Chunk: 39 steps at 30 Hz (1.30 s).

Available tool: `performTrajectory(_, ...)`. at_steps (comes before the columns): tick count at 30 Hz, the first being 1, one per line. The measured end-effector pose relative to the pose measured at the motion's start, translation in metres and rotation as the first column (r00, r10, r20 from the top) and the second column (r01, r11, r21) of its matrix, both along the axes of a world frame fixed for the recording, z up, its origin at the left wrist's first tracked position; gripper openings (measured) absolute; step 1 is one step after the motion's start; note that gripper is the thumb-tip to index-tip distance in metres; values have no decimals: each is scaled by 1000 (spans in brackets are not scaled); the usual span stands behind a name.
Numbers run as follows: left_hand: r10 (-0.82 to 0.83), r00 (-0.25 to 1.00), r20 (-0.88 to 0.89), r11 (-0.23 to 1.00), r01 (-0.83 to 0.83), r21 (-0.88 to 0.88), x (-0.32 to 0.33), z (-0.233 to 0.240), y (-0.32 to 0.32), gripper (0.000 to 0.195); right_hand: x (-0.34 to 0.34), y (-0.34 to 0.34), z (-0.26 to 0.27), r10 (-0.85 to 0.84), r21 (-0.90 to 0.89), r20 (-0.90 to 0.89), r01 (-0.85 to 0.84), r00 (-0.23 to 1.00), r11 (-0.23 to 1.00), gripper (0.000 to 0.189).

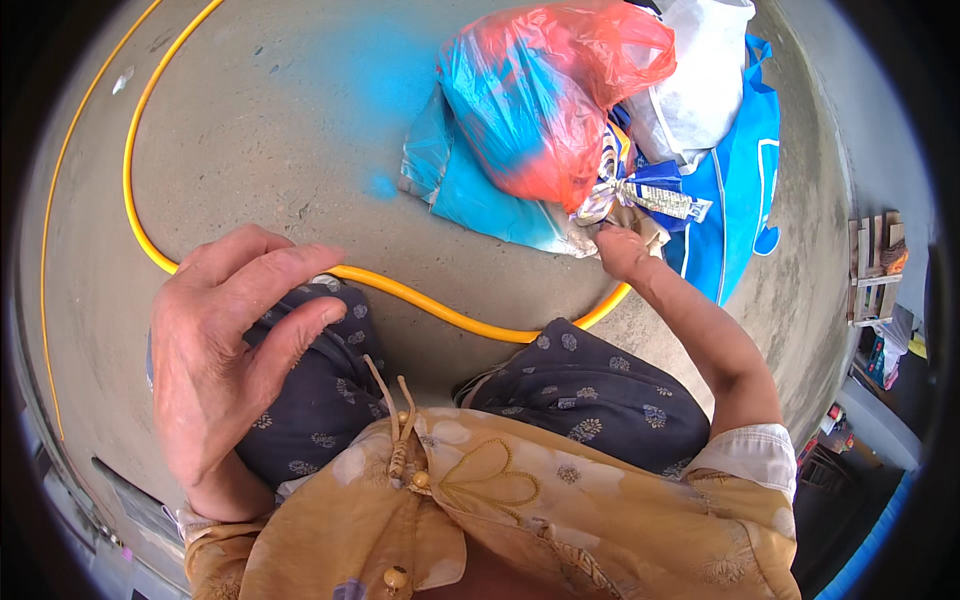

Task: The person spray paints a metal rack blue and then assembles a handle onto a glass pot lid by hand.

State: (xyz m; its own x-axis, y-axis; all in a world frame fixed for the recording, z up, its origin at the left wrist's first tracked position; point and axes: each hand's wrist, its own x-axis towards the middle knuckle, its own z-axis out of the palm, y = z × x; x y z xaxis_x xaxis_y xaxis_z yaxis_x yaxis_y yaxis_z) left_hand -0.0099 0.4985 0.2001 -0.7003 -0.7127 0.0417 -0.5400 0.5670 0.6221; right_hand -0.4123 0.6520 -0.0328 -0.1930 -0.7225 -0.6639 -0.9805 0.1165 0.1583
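My left hand (232, 330) is raised over my left knee, thumb and fingers apart, holding nothing. Out to the right, my right hand (621, 251) has its fingers closed on a crumpled beige bag (646, 225) at the near edge of a pile; the fingertips are hidden. Just above that hand is a knotted printed plastic bag (619, 184) with blue ends, bearing writing. A translucent red plastic bag (525, 97), marked with blue, rests on a flat turquoise plastic sack (480, 202). Behind stands a white bag (694, 82), with a blue carrier bag (739, 187) beside it.
A thick yellow hose (450, 311) curves across the concrete floor (300, 172) past my knees, and a thinner yellow line (51, 225) runs at far left. Blue paint (390, 75) stains the floor. A wooden slatted piece (874, 270) stands by the right wall.
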Motion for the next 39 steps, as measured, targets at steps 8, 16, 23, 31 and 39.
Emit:
performTrajectory(8,-38,989,144,996,26,86,-19,0,-4,32,-40,58,147,-135,-191,966,960,221,205,32)
performTrajectory(16,-363,820,442,901,429,-55,-29,-1,1,36,-74,91,90,-564,-806,345,545,750,232,97)
performTrajectory(23,-366,731,576,879,475,-44,-16,-14,10,41,-54,83,89,-522,-916,101,284,847,283,106)
performTrajectory(31,-410,709,573,835,545,-77,-44,6,-6,48,-124,159,72,-654,-687,661,647,367,-331,99)
performTrajectory(39,-436,623,650,841,538,49,-47,1,-15,49,-84,108,132,-632,-783,505,621,588,-49,97)
